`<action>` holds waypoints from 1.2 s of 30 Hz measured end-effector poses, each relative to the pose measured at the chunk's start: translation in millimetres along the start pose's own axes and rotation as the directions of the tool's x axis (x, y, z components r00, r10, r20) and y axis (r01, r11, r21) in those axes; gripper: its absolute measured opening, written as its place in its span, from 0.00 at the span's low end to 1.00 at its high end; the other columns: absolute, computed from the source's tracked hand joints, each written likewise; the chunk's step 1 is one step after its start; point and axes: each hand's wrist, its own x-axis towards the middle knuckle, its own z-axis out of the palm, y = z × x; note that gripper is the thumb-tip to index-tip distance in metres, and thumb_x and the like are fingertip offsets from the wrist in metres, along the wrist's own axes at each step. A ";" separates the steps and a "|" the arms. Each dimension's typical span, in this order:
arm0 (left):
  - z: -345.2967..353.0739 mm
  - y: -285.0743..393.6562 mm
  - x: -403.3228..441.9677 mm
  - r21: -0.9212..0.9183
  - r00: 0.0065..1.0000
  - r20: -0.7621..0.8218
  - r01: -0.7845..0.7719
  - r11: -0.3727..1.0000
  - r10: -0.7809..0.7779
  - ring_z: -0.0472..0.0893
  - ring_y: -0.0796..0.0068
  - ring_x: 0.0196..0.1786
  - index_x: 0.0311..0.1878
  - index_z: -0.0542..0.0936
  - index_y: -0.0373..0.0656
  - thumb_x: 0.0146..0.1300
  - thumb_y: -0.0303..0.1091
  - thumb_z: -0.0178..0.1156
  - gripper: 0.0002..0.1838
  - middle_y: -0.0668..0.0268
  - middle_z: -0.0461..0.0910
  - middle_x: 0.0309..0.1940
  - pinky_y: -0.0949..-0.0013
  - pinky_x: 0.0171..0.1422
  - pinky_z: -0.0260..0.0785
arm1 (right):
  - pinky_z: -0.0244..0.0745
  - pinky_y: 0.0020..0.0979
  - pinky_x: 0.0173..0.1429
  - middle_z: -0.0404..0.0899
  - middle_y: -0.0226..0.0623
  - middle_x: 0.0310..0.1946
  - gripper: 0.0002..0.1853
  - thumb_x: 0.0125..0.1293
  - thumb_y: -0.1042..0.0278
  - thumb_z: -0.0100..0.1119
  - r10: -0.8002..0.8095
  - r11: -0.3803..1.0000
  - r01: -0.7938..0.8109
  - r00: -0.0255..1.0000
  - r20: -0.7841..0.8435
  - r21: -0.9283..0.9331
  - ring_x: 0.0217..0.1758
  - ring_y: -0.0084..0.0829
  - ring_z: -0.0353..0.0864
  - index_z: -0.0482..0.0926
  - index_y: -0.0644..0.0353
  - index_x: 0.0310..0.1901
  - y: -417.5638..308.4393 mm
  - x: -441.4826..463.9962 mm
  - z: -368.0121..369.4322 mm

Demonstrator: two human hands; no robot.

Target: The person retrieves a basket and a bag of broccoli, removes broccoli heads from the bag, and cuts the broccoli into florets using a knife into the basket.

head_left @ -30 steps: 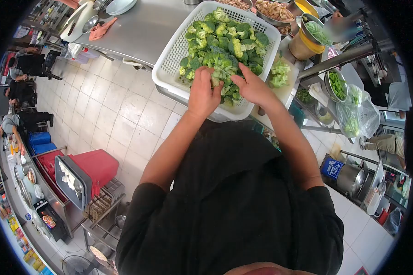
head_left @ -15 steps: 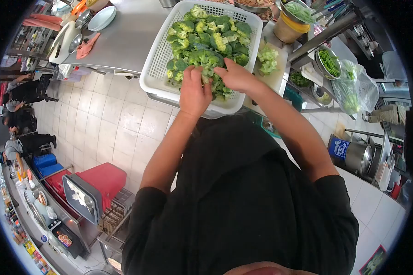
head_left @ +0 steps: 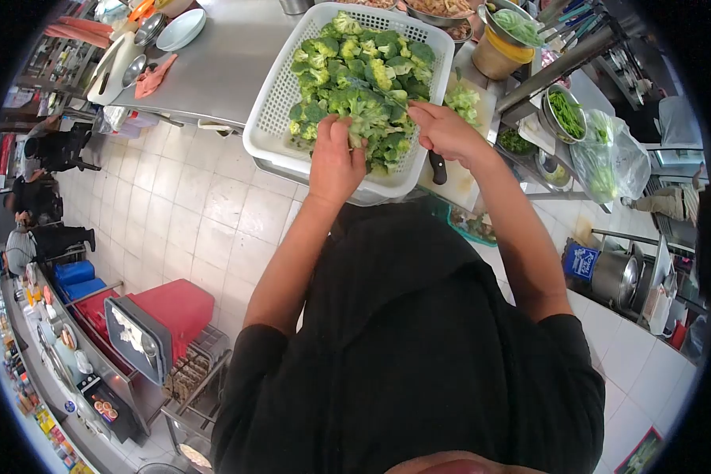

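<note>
A white perforated basket point(head_left: 265, 118) holds many green broccoli florets point(head_left: 347, 55). At its near side, my left hand point(head_left: 337, 162) is closed on a larger broccoli piece point(head_left: 363, 110). My right hand point(head_left: 453, 136) is over the basket's right rim, its fingers pinched together beside that broccoli; what they hold is too small to make out. Below this hand, a knife with a black handle point(head_left: 438, 168) lies on a pale cutting board point(head_left: 458, 183). Lighter green trimmings point(head_left: 462, 101) rest on the board.
The steel counter point(head_left: 237, 47) extends left, with plates point(head_left: 182, 30) and an orange cloth point(head_left: 156, 77). Right of the basket are a yellow-rimmed bucket point(head_left: 495, 59), a metal rail point(head_left: 561, 69) and a bowl of green beans point(head_left: 563, 114). Other people stand at far left.
My right hand has shifted right, away from the middle of the broccoli, and the knife's black handle has come into view. My left hand stays on the broccoli.
</note>
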 end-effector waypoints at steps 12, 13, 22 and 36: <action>-3.3 5.9 -4.7 0.020 0.996 0.057 -0.063 0.998 0.062 0.74 0.37 0.60 0.58 0.71 0.34 0.59 0.25 0.66 0.24 0.39 0.70 0.62 0.50 0.61 0.72 | 0.68 0.50 0.69 0.75 0.65 0.61 0.38 0.75 0.49 0.51 -0.169 0.914 0.107 0.977 -0.129 -0.390 0.65 0.61 0.75 0.54 0.62 0.78 -25.1 -37.8 15.8; -3.5 6.6 -4.6 0.006 0.996 0.063 -0.058 0.998 0.058 0.74 0.36 0.61 0.58 0.72 0.34 0.59 0.25 0.66 0.24 0.39 0.69 0.62 0.50 0.62 0.71 | 0.67 0.50 0.70 0.74 0.65 0.63 0.39 0.74 0.49 0.51 -0.157 0.914 0.102 0.981 -0.111 -0.392 0.67 0.61 0.74 0.54 0.62 0.78 -27.8 -39.7 14.6; -0.5 5.0 -5.7 -0.019 0.994 0.076 -0.076 0.997 0.077 0.74 0.36 0.61 0.61 0.72 0.38 0.57 0.24 0.67 0.27 0.41 0.69 0.63 0.49 0.64 0.71 | 0.75 0.38 0.47 0.85 0.46 0.40 0.37 0.76 0.49 0.52 -0.303 0.900 0.246 0.947 -0.110 -0.359 0.42 0.41 0.83 0.56 0.57 0.79 23.8 11.3 30.6; -0.7 2.9 -7.2 -0.020 0.991 0.113 -0.068 0.998 0.070 0.75 0.38 0.60 0.60 0.73 0.39 0.55 0.22 0.67 0.27 0.43 0.70 0.62 0.52 0.64 0.72 | 0.64 0.43 0.74 0.69 0.63 0.69 0.36 0.76 0.53 0.51 -0.227 0.935 0.205 0.973 -0.044 -0.290 0.73 0.54 0.70 0.56 0.66 0.77 29.1 6.3 35.2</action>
